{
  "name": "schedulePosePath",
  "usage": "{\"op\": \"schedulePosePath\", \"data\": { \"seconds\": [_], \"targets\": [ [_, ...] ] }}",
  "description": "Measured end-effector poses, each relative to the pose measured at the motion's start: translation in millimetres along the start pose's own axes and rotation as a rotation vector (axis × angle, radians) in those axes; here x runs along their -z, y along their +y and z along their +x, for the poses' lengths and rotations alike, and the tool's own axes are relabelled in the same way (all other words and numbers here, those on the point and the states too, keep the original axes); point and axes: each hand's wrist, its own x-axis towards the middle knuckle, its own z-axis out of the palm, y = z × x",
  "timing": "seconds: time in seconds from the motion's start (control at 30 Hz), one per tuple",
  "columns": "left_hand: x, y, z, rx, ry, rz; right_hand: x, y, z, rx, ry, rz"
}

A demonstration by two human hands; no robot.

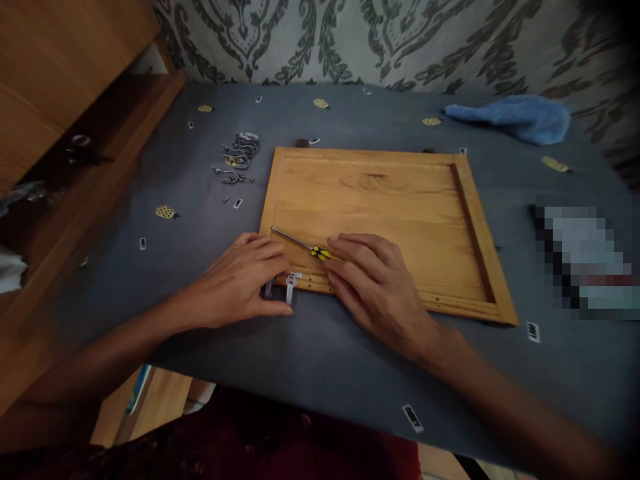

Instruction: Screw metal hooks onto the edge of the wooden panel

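Note:
A wooden cabinet door point(395, 207), with a raised frame around a recessed panel, lies flat on the table. At its near left edge my left hand point(250, 277) holds a metal hinge point(291, 288) between thumb and fingers, the hinge partly hidden by the fingers. My right hand point(375, 283) rests over the door, its fingers closed around the yellow-and-black handle of a screwdriver point(300, 244). The shaft points left, with its tip over the door's left frame. Small dark holes show along the near frame between and beside my hands.
Several loose metal pieces point(239, 157) lie left of the door. A blue cloth point(525, 119) is at the back right, and a blurred-out object point(585, 257) lies on the right. A wooden cabinet point(100, 180) borders the blue-grey patterned table covering point(340, 360) on the left.

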Motion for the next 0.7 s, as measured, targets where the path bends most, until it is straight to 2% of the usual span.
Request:
{"op": "schedulePosePath", "data": {
  "seconds": [0.13, 0.23, 0.37, 0.7],
  "targets": [
    [-0.6, -1.0, -1.1, -0.016, 0.009, 0.008, -4.2, -20.7, -5.1, 0.081, -0.033, 0.043],
    [-0.3, -1.2, -0.9, -0.023, 0.018, 0.014, -8.1, -30.7, -9.1, 0.078, -0.079, 0.028],
    [0.5, -0.4, 0.2, -0.018, 0.002, 0.007, -11.4, -32.2, -11.0, 0.046, -0.118, 0.005],
    [1.9, 1.7, -0.3, -0.015, -0.008, 0.009, -16.2, -35.4, -12.4, 0.076, -0.202, -0.062]
  ]
}}
